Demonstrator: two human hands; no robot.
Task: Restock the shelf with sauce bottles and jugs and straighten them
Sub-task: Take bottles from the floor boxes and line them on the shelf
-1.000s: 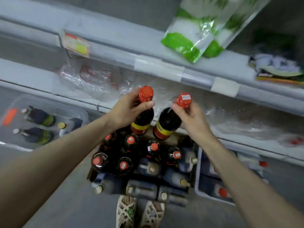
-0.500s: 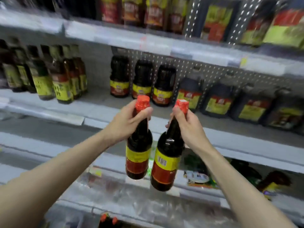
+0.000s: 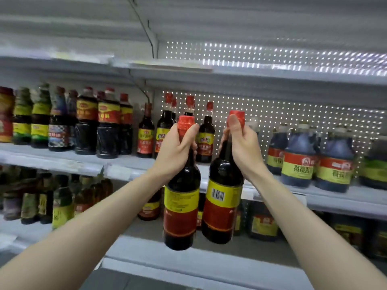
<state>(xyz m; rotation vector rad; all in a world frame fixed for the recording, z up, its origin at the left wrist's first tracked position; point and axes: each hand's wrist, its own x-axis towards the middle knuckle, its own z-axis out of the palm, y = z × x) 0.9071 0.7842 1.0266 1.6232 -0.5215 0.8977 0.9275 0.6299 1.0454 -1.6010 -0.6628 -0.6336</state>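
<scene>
1. At frame centre, your left grip (image 3: 176,151) curls round the neck of the left sauce bottle (image 3: 181,206), and your right grip (image 3: 243,147) round the right sauce bottle (image 3: 223,204). Both hang before the middle shelf (image 3: 117,170).
2. Held only by their necks, they may swing, clink together or topple the standing bottles (image 3: 206,141).

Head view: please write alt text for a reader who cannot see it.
The left hand and right hand hold up the left bottle and right bottle of dark sauce by their necks, before a store shelf. Similar bottles stand behind; dark jugs stand at right.
</scene>
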